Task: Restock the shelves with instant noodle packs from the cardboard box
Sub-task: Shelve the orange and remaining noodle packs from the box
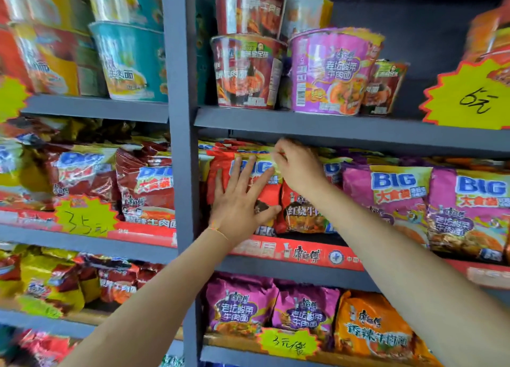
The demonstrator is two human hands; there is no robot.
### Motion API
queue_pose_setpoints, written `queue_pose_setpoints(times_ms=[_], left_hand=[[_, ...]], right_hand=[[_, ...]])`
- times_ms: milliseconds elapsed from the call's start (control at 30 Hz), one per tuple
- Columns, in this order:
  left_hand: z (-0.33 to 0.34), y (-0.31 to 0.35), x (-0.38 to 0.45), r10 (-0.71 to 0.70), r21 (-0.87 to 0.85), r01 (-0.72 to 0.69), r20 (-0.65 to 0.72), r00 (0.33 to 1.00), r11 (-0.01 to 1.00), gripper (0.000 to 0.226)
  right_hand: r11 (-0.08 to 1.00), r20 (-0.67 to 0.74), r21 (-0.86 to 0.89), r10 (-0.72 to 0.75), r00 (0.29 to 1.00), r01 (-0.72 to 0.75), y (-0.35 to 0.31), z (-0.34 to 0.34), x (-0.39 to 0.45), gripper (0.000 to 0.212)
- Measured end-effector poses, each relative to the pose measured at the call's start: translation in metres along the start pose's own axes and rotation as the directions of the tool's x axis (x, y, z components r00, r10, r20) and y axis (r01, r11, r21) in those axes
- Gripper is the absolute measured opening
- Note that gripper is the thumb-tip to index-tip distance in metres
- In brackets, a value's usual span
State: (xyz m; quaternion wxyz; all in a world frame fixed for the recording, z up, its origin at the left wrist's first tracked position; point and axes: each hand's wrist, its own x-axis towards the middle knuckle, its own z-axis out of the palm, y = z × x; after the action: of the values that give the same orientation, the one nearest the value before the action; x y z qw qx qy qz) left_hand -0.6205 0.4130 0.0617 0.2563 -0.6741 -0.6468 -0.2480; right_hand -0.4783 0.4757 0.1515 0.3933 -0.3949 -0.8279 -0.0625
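Observation:
A red "BIG" instant noodle pack stands upright at the left end of the middle shelf. My left hand presses flat on its front with straight, spread fingers. My right hand reaches under the upper shelf edge and pinches the top of the same red pack with curled fingers. A second red pack stands just to the right, behind my right wrist. The cardboard box is out of view.
Pink "BIG" packs fill the shelf to the right. A grey upright post divides the shelving. Cup noodles stand on the shelf above, more noodle packs on the shelf below. Yellow price tags hang off the edges.

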Motion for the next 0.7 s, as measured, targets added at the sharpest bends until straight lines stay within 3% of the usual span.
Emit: queue_pose_setpoints(times_ms=[133,200,300,400,500,567,700], left_hand=[[0.0,-0.001,0.004,0.035,0.036,-0.035,0.001,0.999,0.999,0.091],[0.001,-0.003,0.004,0.037,0.03,-0.037,-0.01,0.999,0.999,0.093],[0.004,-0.003,0.004,0.035,0.022,-0.034,-0.044,0.998,0.999,0.091],[0.006,-0.003,0.004,0.055,0.012,-0.055,-0.068,0.996,0.998,0.088],[0.007,-0.004,0.002,0.07,-0.005,-0.071,-0.104,0.992,0.997,0.078],[0.009,-0.004,-0.001,0.075,-0.016,-0.077,-0.125,0.989,0.997,0.074],[0.01,-0.004,-0.002,0.066,-0.017,-0.068,-0.106,0.992,0.998,0.074]], right_hand=[[0.991,0.066,-0.122,0.066,0.996,-0.057,-0.001,-0.006,0.011,0.021],[0.961,0.089,-0.27,0.08,0.993,-0.053,-0.006,-0.006,0.012,0.022],[0.918,0.049,-0.39,-0.056,0.997,0.071,-0.019,-0.002,0.011,0.016],[0.982,0.102,-0.14,-0.11,0.989,0.124,-0.039,0.006,0.019,0.012],[0.986,0.214,0.161,0.007,0.977,-0.043,-0.057,0.018,0.034,0.014],[0.97,0.272,0.228,0.024,0.962,-0.089,-0.065,0.022,0.043,0.013],[0.971,0.339,0.191,0.07,0.938,-0.141,-0.07,0.029,0.055,0.021]])
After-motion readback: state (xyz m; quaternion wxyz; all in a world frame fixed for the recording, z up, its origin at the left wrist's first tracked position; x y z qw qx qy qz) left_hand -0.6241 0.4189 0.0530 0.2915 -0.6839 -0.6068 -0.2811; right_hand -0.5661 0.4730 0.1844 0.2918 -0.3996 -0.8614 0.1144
